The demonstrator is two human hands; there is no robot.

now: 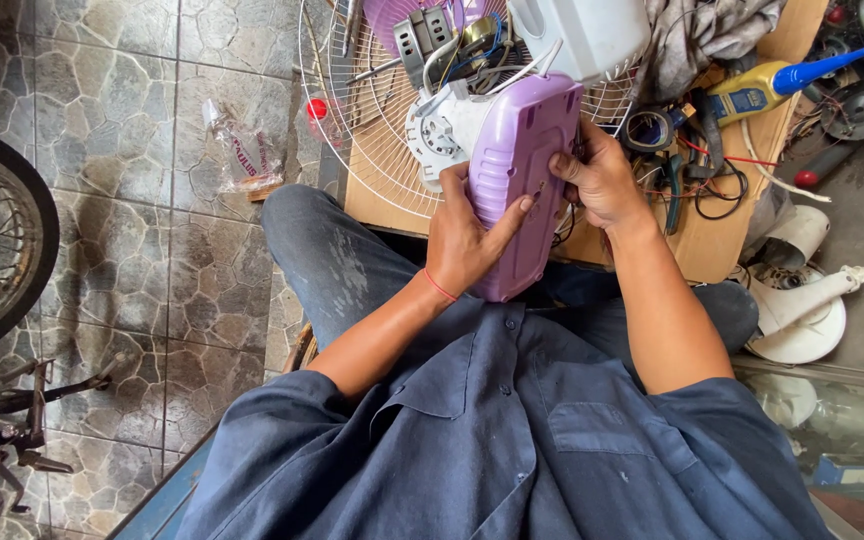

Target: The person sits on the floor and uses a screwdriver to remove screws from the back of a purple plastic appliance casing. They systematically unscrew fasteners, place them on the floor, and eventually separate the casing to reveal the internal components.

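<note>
A purple plastic fan housing [517, 170] stands tilted against my lap and a low wooden table [712, 250]. My left hand [467, 235] grips its left side, thumb and fingers spread over the purple shell. My right hand [602, 180] holds its right edge, fingers curled behind it. At the housing's top sit an exposed fan motor [437, 40] with coloured wires and a white plastic part [582, 35]. A white wire fan guard [372, 120] lies under them on the table.
A yellow bottle with a blue nozzle [772, 85], a tape roll [652, 128], pliers and wires crowd the table's right side. A white fan base [802, 310] lies on the ground at right. A motorbike wheel [2, 230] stands left on stone-pattern tiles, near a plastic bag [242, 150].
</note>
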